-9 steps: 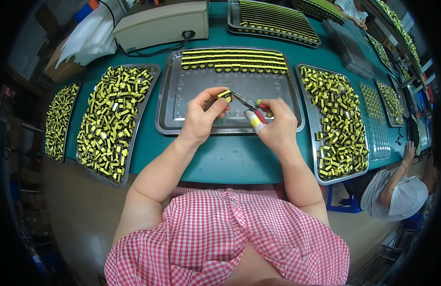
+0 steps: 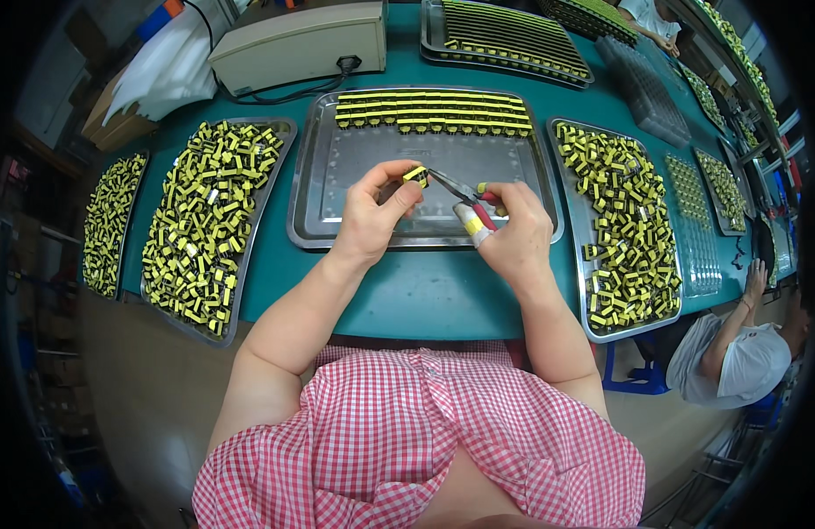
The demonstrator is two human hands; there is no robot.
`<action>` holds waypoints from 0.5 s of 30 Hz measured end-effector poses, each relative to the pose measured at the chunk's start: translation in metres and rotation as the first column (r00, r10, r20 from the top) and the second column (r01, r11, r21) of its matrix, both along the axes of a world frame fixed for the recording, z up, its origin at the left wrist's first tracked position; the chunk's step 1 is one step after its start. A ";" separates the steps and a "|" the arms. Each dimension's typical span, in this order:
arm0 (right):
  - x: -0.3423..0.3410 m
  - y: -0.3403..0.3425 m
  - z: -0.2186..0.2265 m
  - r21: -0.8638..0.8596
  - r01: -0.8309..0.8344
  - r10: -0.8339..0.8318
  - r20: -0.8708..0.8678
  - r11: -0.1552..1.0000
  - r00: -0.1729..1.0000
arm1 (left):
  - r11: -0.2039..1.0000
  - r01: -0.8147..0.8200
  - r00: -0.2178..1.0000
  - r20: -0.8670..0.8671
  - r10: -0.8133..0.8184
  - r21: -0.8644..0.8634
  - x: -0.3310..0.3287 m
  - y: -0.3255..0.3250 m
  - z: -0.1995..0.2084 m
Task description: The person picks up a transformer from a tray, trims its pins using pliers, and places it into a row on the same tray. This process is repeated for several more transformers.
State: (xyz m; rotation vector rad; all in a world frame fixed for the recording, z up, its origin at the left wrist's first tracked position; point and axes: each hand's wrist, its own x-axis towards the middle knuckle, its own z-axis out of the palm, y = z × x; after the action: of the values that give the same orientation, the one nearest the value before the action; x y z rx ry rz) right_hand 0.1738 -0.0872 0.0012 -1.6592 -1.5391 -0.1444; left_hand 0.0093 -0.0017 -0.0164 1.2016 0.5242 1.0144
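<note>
Between the thumb and fingers of my left hand (image 2: 376, 212) is a small transformer (image 2: 416, 175), black with yellow tape. My right hand (image 2: 517, 229) is closed round long-nose pliers (image 2: 458, 188) with red handles, and their tips touch or nearly touch the transformer's right side. White and yellow tape wraps my right thumb. Something small and yellow (image 2: 481, 187) shows at my right index fingertip. Both hands are above a metal tray (image 2: 323, 198), whose far part holds rows of transformers (image 2: 434, 112) standing side by side.
Heaped trays of loose transformers flank me, one on the left (image 2: 209, 225) and one on the right (image 2: 626, 234). A beige box-shaped device (image 2: 301, 51) with a black cable stands behind. Farther back is a tray of rowed parts (image 2: 513, 40). A co-worker (image 2: 733, 361) sits at right.
My right hand has shifted very slightly. Otherwise the hands, pliers and transformer hold nearly the same place.
</note>
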 end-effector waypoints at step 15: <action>0.000 -0.001 0.000 -0.017 -0.008 0.008 0.017 1.000 1.000 | 0.998 -0.030 0.998 -0.061 0.033 0.047 0.001 0.000 0.000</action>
State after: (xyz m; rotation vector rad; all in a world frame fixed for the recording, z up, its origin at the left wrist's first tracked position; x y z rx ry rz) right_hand 0.1735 -0.0878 0.0009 -1.6691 -1.5634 -0.1415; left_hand 0.0099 -0.0013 -0.0167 1.2723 0.5721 1.0231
